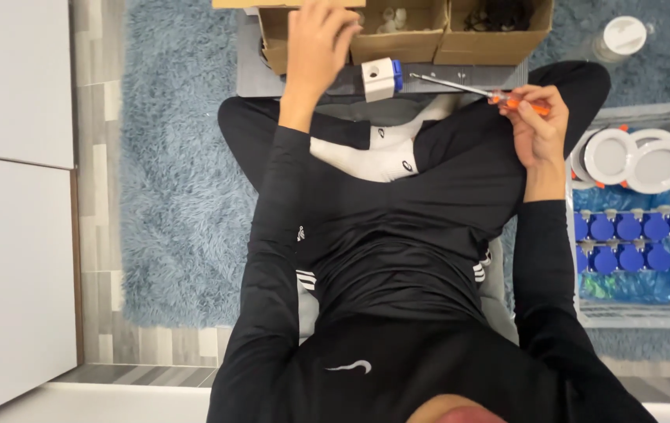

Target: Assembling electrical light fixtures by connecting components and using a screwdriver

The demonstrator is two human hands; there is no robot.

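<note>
You sat cross-legged on the blue rug [170, 196], so everything lay within arm's reach. Your right hand [540, 117] gripped the screwdriver [472, 90] by its orange handle, shaft pointing toward ten o'clock at the small white and blue box [382, 78], which stood on the grey board [429, 78] just beyond your feet. Your left hand [315, 47] reached toward twelve o'clock into the cardboard box [397, 43], fingers curled down over its rim; I could not tell whether it had picked anything up. At three o'clock, the wire basket [640, 313] kept round white lamps [632, 157] and blue-capped parts [632, 239] sorted beside your right arm.
</note>
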